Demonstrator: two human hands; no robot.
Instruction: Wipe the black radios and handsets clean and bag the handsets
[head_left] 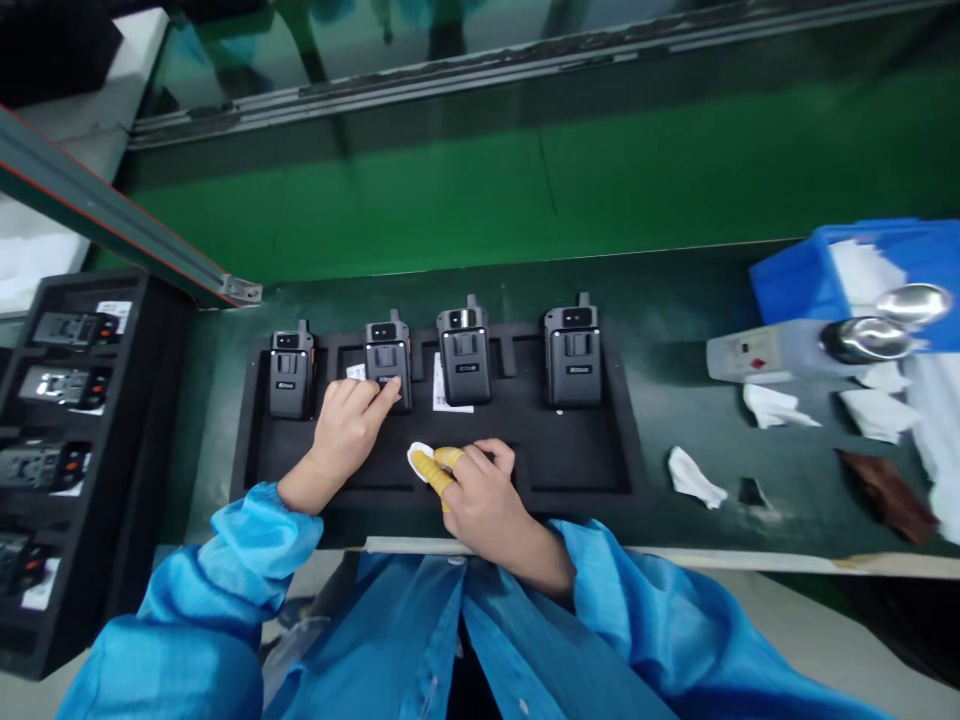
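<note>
Left hand [349,432] touches the front of the second handheld radio [388,357] from left, at the far side of the black tray [577,450]; can't tell if it grips. Right hand [484,495], yellow finger covers [431,470] on, pinches white wipe [414,453] over the tray's near half. Three other radios [574,360] in same row. Plastic bottle [757,350] at right, by blue bin [787,280].

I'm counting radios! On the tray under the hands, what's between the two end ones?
The head view shows two more radios, white papers, and the left hand touching one radio.
</note>
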